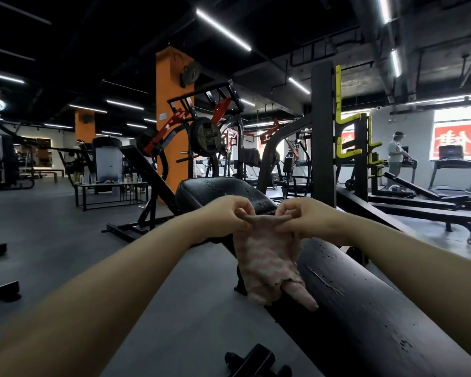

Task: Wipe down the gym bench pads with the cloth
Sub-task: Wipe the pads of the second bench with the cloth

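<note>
a gym seen from a camera on a person's head, both bare forearms reaching forward from the bottom corners. at nine o'clock, a grey floor [52, 221] and a low metal table [112, 190] holding bottles. just right of it, at about eleven o'clock, an orange pillar [172, 85] stands behind a red-and-black plate-loaded machine [204, 131].

at the centre, the left hand [226, 216] pinches the top left corner of a pink and white cloth [267, 257] between curled fingers and thumb. the cloth hangs down from the two hands, spread between them, its lower end resting on the long black desk pad [365, 308], which runs from the centre towards five o'clock and shows water droplets on its surface. beyond the hands, at twelve o'clock, a second, raised black pad [218, 190] – also wet with droplets – tilts upward.

the right hand [307, 216] pinches the cloth's top right corner the same way, close beside the left hand.

at one o'clock, a black upright post with yellow hooks [340, 115]. at three o'clock, another person [396, 156] stands by treadmills [457, 164] under bright windows – too far off to make out what they are doing.
</note>
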`<state>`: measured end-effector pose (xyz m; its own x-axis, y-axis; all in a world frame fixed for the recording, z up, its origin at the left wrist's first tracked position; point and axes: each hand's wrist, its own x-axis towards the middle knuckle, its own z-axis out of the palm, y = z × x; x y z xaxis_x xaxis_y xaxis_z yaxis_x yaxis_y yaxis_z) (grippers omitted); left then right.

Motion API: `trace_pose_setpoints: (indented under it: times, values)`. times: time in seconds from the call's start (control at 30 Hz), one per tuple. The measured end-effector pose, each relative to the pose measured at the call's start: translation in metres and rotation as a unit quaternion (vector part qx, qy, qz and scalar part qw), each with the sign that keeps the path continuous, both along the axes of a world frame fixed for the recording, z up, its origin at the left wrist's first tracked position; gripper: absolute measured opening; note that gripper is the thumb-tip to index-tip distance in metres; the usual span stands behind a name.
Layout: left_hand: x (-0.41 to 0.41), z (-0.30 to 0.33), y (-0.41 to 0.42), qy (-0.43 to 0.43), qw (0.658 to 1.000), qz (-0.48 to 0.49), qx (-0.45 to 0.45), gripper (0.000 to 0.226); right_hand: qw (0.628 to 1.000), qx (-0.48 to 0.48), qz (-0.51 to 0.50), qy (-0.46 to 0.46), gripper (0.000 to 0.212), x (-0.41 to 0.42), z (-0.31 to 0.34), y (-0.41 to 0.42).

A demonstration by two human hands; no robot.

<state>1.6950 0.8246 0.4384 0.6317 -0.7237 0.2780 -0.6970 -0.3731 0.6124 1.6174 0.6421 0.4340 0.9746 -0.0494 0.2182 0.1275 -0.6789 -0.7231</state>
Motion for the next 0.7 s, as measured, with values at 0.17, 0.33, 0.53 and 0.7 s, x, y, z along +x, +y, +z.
trace_pose_setpoints:
  times: [0.17,0.33,0.53,0.7]
  values:
    - [-0.012,0.025,0.002,-0.057,0.998,0.018,-0.035,0.017,0.996,0.031,0.022,0.082,0.019,-0.012,0.01,0.003]
    - [-0.021,0.044,0.01,-0.093,0.995,0.026,-0.01,0.019,0.999,-0.003,0.011,0.048,0.023,-0.013,0.02,0.012]
    - [-0.024,0.063,0.026,-0.128,0.981,0.037,0.137,0.034,0.988,-0.029,-0.058,-0.14,0.009,-0.007,0.044,0.025]
    - [-0.008,0.06,0.036,-0.191,0.974,0.072,0.093,0.009,0.98,0.012,-0.06,-0.19,0.013,0.008,0.038,0.031]
